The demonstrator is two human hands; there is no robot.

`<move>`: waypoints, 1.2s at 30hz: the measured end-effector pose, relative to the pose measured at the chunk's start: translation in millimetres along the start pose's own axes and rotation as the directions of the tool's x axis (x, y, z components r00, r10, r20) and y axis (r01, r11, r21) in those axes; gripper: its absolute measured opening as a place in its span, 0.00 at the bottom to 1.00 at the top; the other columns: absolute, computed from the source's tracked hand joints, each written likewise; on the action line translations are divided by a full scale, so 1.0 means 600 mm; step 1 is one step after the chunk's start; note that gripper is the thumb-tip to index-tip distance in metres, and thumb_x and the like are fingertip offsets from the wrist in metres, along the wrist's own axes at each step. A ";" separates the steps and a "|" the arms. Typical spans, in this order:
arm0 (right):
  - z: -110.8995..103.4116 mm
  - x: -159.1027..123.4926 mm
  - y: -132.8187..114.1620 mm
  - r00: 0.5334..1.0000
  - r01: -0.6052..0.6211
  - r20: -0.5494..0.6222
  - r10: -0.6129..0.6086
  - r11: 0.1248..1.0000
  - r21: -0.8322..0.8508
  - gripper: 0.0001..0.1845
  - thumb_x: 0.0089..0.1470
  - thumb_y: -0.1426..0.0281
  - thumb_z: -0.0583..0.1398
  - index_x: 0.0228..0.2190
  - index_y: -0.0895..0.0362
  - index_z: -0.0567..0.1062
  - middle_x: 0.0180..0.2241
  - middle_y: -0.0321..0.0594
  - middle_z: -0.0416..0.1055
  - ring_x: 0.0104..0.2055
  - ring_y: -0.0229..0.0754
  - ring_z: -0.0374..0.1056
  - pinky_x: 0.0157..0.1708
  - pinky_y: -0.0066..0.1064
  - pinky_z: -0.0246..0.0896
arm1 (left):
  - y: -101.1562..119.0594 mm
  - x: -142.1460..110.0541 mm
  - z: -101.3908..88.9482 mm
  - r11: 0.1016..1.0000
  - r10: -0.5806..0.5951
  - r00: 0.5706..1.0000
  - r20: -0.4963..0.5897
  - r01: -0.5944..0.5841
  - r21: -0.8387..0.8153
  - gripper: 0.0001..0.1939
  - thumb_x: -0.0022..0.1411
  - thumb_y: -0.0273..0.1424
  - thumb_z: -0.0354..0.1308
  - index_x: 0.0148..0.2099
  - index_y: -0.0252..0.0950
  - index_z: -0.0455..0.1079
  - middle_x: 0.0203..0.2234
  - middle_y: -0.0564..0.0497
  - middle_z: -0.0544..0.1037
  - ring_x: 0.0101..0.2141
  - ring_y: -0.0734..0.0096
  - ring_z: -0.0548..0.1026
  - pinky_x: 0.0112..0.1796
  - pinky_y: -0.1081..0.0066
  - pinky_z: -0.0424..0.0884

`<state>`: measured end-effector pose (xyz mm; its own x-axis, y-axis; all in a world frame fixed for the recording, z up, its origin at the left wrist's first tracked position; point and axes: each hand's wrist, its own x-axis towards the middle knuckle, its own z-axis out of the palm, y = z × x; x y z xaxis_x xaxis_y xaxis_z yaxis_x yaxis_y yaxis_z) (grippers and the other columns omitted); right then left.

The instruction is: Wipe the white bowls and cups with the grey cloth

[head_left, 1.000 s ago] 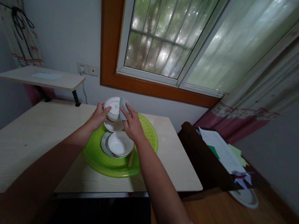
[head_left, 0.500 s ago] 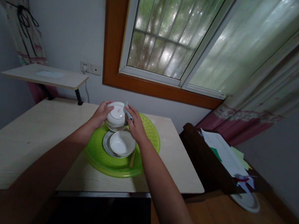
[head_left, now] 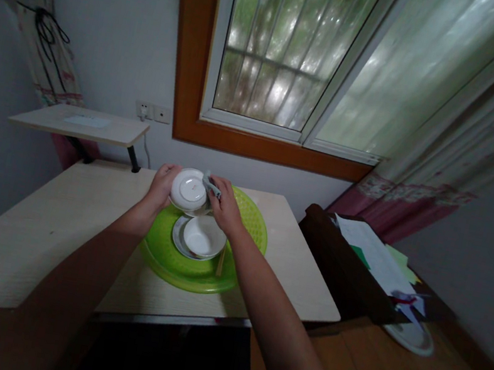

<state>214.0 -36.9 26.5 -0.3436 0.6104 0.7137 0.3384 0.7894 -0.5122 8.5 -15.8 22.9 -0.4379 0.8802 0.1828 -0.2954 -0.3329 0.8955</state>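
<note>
Here the hands (head_left: 162,184) (head_left: 225,208) hold, left, a round white dish (head_left: 189,189) showing its ringed underside and, right, a grey-blue cloth (head_left: 211,186).

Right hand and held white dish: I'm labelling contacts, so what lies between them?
In the head view, a greyish cloth lies between the right hand and held dish.

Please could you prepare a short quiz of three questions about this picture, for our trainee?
1. Which hand holds the cloth: A) left, B) right, C) neither?
2. True or false: the nearest bowl on the green tray has its hollow facing up.
3. Fill in: the left hand holds a white ____.

Key: 1. B, the right hand; 2. true; 3. dish, its underside turned toward the camera.
</note>
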 end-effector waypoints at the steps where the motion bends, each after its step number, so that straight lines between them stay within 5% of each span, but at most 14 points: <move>1: 0.000 0.000 0.000 0.999 -0.021 -0.047 0.020 1.000 -0.007 0.20 0.66 0.66 0.54 0.58 0.53 0.67 0.55 0.48 0.68 0.58 0.46 0.65 0.61 0.42 0.60 | -0.001 0.000 -0.001 1.000 -0.011 1.000 0.006 0.011 0.003 0.21 0.47 0.43 0.68 0.36 0.36 0.67 0.27 0.55 0.71 0.27 0.75 0.69 0.28 0.73 0.66; 7: -0.007 0.001 -0.001 0.979 0.050 -0.190 -0.070 0.993 -0.109 0.07 0.62 0.67 0.60 0.42 0.53 0.72 0.49 0.47 0.70 0.54 0.47 0.66 0.56 0.43 0.62 | -0.010 0.005 -0.003 0.996 -0.086 0.994 0.072 0.084 0.025 0.21 0.44 0.43 0.70 0.35 0.38 0.66 0.27 0.55 0.71 0.26 0.74 0.69 0.27 0.74 0.66; 13: -0.009 0.000 -0.016 0.987 0.152 0.000 -0.158 0.954 -0.258 0.09 0.59 0.70 0.62 0.43 0.51 0.78 0.48 0.44 0.73 0.57 0.51 0.61 0.59 0.48 0.56 | -0.006 -0.001 0.001 0.995 -0.093 0.993 0.077 0.089 0.050 0.20 0.45 0.40 0.69 0.36 0.38 0.66 0.29 0.54 0.72 0.27 0.74 0.70 0.27 0.73 0.66; 22: -0.008 -0.006 -0.046 0.946 0.283 0.250 -0.207 0.905 -0.319 0.18 0.63 0.59 0.59 0.52 0.47 0.78 0.54 0.42 0.72 0.55 0.53 0.58 0.58 0.51 0.53 | 0.004 -0.005 0.003 0.994 -0.082 0.994 0.069 0.077 0.071 0.20 0.46 0.42 0.66 0.37 0.38 0.64 0.28 0.55 0.70 0.26 0.74 0.69 0.27 0.73 0.65; 30: -0.016 -0.002 -0.040 0.984 0.165 0.131 -0.120 0.892 -0.420 0.18 0.65 0.59 0.56 0.50 0.47 0.80 0.59 0.43 0.68 0.57 0.57 0.54 0.58 0.55 0.51 | 0.001 0.001 0.000 0.997 -0.034 0.999 0.026 0.032 0.073 0.21 0.45 0.41 0.66 0.38 0.37 0.64 0.29 0.54 0.71 0.28 0.73 0.70 0.29 0.73 0.66; 36: -0.021 -0.004 -0.045 0.936 0.306 0.277 -0.216 0.890 -0.339 0.15 0.64 0.59 0.58 0.47 0.46 0.81 0.60 0.37 0.67 0.59 0.56 0.55 0.61 0.54 0.52 | -0.005 0.005 -0.004 0.996 -0.013 1.000 0.012 0.012 0.088 0.20 0.46 0.41 0.66 0.37 0.38 0.64 0.28 0.55 0.71 0.27 0.74 0.69 0.27 0.73 0.65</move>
<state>217.0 -60.7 44.6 -0.6373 0.4190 0.6467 0.4928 0.8668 -0.0760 5.8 -12.8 19.8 -0.4239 0.8885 0.1757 -0.2252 -0.2913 0.9297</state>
